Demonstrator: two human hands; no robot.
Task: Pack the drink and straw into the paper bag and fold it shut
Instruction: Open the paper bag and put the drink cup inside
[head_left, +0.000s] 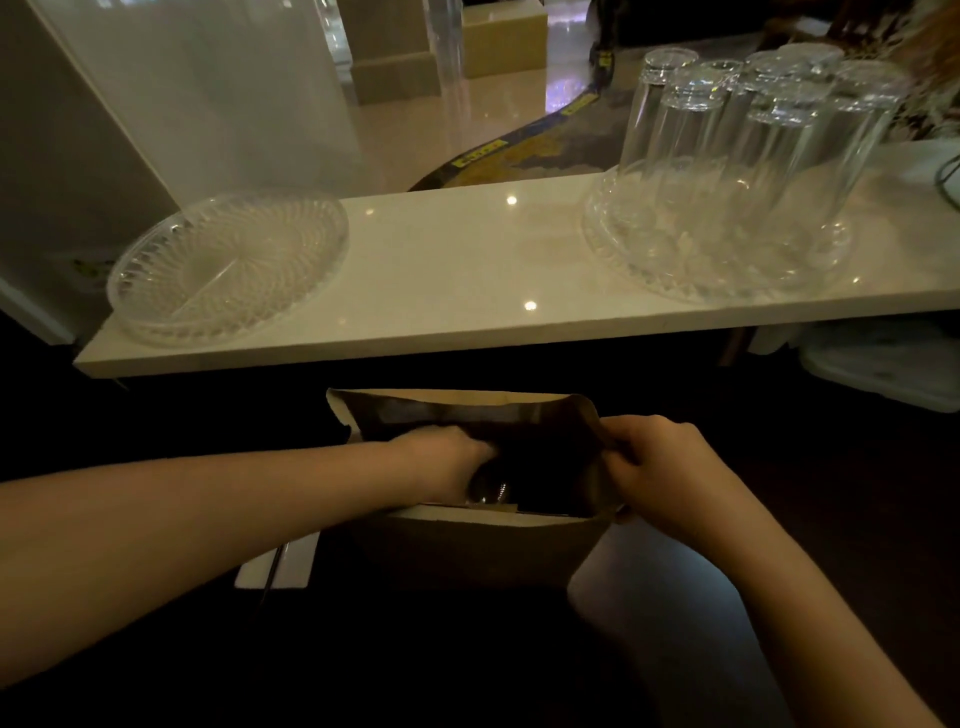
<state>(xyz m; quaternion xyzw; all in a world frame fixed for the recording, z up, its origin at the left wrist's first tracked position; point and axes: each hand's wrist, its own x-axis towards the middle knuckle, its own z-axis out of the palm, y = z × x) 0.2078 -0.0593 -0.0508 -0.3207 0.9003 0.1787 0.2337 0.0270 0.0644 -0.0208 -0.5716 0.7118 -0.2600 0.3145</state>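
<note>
A brown paper bag (483, 551) stands open on a dark surface below the white counter. My left hand (447, 457) reaches down into the bag's mouth, its fingers hidden inside, over a clear drink cup (488, 491) whose lid glints in the dark interior. Whether the fingers grip the cup cannot be seen. My right hand (660, 467) pinches the bag's right rim and holds the mouth apart. A thin dark straw (274, 569) lies on a white napkin (280, 564) left of the bag, partly under my left forearm.
A white counter (467, 332) runs across above the bag. On it sit a clear cut-glass plate (228, 270) at left and a glass tray (717, 280) with several upturned tumblers (753, 130) at right. A white container (883, 364) sits at the far right.
</note>
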